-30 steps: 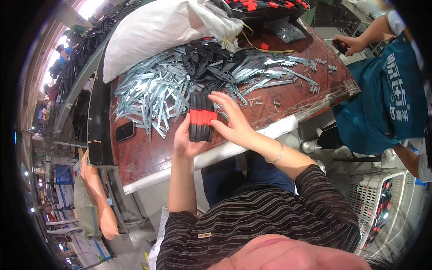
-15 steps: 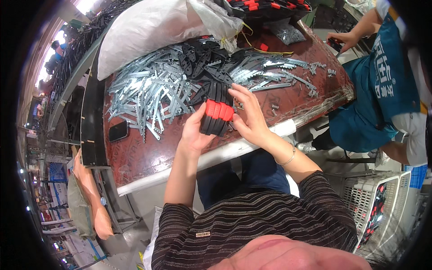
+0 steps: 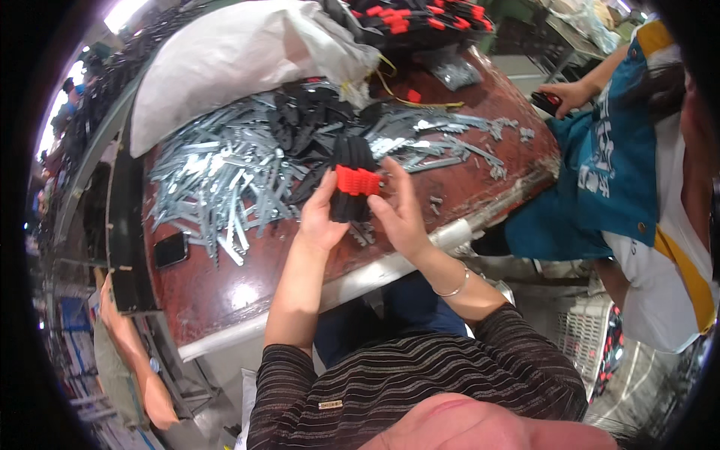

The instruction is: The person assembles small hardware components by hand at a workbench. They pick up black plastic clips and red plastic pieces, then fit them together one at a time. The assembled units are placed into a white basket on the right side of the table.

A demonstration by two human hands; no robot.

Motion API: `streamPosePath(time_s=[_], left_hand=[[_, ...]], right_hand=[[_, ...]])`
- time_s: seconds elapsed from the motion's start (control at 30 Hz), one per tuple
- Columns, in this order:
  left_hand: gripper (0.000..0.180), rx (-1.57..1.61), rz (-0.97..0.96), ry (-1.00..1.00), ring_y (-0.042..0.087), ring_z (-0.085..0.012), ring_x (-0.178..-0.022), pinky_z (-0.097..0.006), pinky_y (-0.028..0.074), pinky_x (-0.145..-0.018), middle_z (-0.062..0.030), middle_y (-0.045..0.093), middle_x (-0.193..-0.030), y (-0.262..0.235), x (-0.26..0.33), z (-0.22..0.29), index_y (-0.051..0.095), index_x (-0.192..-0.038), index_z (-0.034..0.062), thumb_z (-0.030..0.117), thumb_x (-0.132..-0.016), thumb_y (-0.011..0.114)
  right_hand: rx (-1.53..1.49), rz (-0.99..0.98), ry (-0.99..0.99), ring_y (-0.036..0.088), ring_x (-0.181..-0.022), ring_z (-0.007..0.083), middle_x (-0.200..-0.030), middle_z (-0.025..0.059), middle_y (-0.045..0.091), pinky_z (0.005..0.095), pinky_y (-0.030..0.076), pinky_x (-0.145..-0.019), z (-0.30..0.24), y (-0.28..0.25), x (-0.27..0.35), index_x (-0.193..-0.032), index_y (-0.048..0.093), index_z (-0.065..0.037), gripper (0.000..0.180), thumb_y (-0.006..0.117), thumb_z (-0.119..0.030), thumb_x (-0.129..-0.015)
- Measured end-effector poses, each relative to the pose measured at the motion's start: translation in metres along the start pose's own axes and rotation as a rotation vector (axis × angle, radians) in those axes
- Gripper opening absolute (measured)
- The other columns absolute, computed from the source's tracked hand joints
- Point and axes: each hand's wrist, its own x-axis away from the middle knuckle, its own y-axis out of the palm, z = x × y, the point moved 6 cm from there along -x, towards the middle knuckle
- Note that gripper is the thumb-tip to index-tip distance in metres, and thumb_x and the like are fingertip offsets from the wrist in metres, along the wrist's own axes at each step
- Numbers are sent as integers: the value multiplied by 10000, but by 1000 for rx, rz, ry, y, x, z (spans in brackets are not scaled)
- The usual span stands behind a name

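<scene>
My left hand (image 3: 324, 217) is closed round a stack of black plastic handles with red middle parts (image 3: 358, 181), held upright above the table's near side. Beside the stack's right side is my right hand (image 3: 401, 214), thumb and fingers apart. Its thumb tip is close to the red part; whether it touches is not clear. Just beyond the stack lies a heap of loose black plastic pieces (image 3: 304, 116). Spread to its left are many flat metal strips with toothed edges (image 3: 225, 169); more strips (image 3: 431, 139) lie to the right.
A white sack (image 3: 225, 71) lies across the table's back left. A dark phone (image 3: 171, 250) rests near the left edge. Small springs (image 3: 497, 129) and a clear bag of small parts (image 3: 455, 73) are at the right. A co-worker in a teal apron (image 3: 577, 180) stands right, by a white basket (image 3: 581, 330).
The view has shifted, so the table appears further left. My right fingers have moved slightly off the stack, which my left hand still holds. The co-worker has leaned and turned.
</scene>
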Motion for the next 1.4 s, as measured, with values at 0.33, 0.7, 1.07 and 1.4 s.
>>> streamPosePath(time_s=[0.33, 0.7, 1.07, 1.4], left_hand=[[542, -510, 200, 204, 449, -234, -1196, -344, 351, -1009, -119, 438, -1321, -5, 9, 5, 212, -1429, 89, 216, -954, 440], [557, -647, 113, 382, 331, -198, -1287, -319, 238, -1072, -104, 322, -1415, -8, 7, 7, 125, -1454, 105, 212, -979, 395], [776, -449, 79, 223, 301, -228, -1300, -349, 238, -1076, -138, 293, -1404, -2, 4, 10, 116, -1435, 2, 97, -835, 598], [594, -195, 122, 177, 411, -227, -1224, -377, 300, -1057, -100, 427, -1292, -4, 10, 13, 285, -1367, 21, 95, -846, 561]], right_hand=[[2, -9, 103, 370, -1237, 243, -1345, 214, 352, 341, 292, -1030, 17, 32, -6, -1384, 189, 75, 676, 544, -245, -906], [-228, -42, 257, 291, -1293, 241, -1408, 178, 264, 328, 223, -1072, 24, 50, -12, -1421, 103, 25, 619, 415, -193, -932], [-78, -241, 232, 356, -1244, 236, -1347, 164, 365, 338, 279, -1042, 8, 8, -23, -1390, 264, -8, 585, 509, -166, -883], [494, -432, -71, 387, -1165, 425, -1275, 258, 333, 453, 337, -997, -29, 25, -27, -1392, 215, -40, 750, 602, -212, -773]])
